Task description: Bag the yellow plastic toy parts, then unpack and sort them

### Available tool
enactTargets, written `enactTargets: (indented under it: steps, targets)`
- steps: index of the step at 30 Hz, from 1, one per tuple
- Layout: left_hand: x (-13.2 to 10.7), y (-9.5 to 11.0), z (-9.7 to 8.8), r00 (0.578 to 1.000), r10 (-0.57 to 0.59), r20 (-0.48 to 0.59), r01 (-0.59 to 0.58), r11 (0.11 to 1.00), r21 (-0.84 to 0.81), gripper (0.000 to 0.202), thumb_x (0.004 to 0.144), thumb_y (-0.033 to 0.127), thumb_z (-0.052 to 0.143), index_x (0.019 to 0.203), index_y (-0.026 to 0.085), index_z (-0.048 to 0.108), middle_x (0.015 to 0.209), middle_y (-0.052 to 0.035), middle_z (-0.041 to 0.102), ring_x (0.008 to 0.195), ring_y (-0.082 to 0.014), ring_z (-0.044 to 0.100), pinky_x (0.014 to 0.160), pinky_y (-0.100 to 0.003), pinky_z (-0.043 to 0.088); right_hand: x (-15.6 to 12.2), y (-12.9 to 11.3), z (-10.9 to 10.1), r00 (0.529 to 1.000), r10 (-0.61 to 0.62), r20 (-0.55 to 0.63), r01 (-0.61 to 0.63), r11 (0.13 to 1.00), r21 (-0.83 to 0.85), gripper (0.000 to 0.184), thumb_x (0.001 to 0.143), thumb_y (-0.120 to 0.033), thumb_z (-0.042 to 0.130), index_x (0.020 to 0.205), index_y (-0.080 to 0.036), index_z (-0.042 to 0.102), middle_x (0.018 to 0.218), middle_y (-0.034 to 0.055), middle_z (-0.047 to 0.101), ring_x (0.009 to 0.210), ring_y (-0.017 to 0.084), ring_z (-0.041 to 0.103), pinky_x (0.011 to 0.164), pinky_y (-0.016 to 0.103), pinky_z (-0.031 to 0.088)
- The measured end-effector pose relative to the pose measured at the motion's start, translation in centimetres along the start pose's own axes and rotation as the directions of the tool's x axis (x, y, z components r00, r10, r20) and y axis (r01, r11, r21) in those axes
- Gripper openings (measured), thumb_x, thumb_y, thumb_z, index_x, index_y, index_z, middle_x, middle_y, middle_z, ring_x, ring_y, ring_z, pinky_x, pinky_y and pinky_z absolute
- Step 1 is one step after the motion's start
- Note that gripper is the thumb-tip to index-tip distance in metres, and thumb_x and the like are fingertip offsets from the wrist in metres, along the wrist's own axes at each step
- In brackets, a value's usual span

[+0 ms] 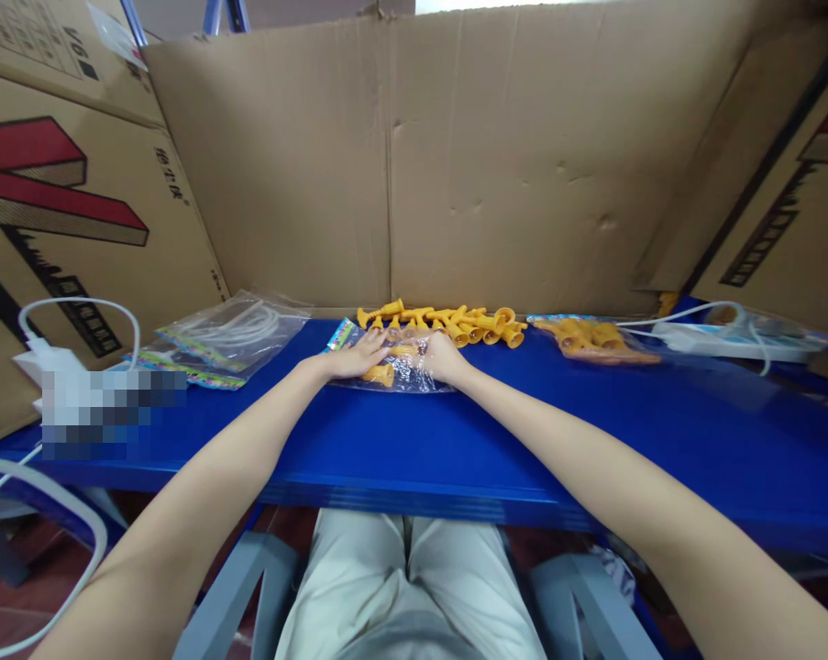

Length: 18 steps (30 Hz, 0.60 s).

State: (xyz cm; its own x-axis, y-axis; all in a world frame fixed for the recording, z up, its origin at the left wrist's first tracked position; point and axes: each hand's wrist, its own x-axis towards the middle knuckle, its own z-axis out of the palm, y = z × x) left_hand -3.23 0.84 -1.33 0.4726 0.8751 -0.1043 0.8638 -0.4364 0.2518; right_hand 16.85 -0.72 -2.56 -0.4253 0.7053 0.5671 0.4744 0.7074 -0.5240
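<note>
A clear plastic bag (414,378) with a colourful header strip lies on the blue table, holding yellow plastic pieces (380,374) with flared, cup-like ends. My left hand (358,356) rests on the bag's left part, fingers stretched out flat. At the bag's right side my right hand (444,358) is closed, its curled fingers gripping the plastic; the fingertips are partly hidden. Just behind both hands runs a pile of similar loose yellow pieces (465,321).
Bags with white cables (241,323) lie left, near a white plug (60,367). On the right are a filled bag of yellow pieces (592,339) and a white power strip (723,339). Cardboard walls (496,165) enclose the blue table (524,440).
</note>
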Motion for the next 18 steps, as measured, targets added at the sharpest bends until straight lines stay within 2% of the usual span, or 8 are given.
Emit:
enactTargets:
  steps: [5,9,14,18]
  targets:
    - [0.1,0.3,0.4,0.998,0.054,-0.028,-0.054,0.998,-0.009,0.081,0.086,0.069,0.007,0.152,0.021,0.002,0.157,-0.0025,-0.008,0.143,-0.0209,-0.011,0.116,-0.043,0.002,0.1,0.7,0.0,0.994,0.109,0.011,-0.107,0.986,-0.130,0.017,0.073,-0.016,0.066,0.086,-0.012,0.075,0.084,0.0106,0.074,0.079,0.024,0.068,0.076,0.033,0.051]
    - [0.2,0.4,0.6,0.996,0.072,-0.057,-0.073,0.997,-0.012,0.082,0.085,0.070,0.008,0.152,0.022,0.005,0.157,-0.0018,-0.005,0.144,-0.0213,-0.010,0.116,-0.041,0.004,0.4,0.8,0.4,0.996,0.080,0.047,-0.074,0.990,-0.119,0.019,0.072,-0.013,0.065,0.088,-0.010,0.075,0.085,0.0104,0.074,0.076,0.022,0.067,0.072,0.032,0.050]
    - [0.4,0.6,0.8,0.992,0.047,-0.121,-0.048,0.999,-0.009,0.081,0.086,0.067,0.008,0.151,0.020,0.008,0.157,-0.0034,-0.001,0.145,-0.0192,-0.004,0.117,-0.038,0.005,0.7,0.9,0.8,0.999,0.030,-0.016,-0.032,0.996,-0.088,0.014,0.073,-0.013,0.066,0.084,-0.011,0.075,0.093,0.0122,0.073,0.085,0.025,0.068,0.078,0.034,0.051]
    - [0.2,0.4,0.4,0.991,-0.058,-0.118,0.061,0.998,0.022,0.078,0.088,0.063,0.008,0.151,0.017,0.009,0.157,-0.0055,-0.001,0.145,-0.0190,-0.002,0.116,-0.039,0.007,1.1,1.2,0.7,0.992,0.007,0.127,-0.008,1.000,0.006,0.022,0.071,-0.012,0.067,0.092,-0.014,0.074,0.099,0.0109,0.072,0.091,0.024,0.068,0.083,0.035,0.050]
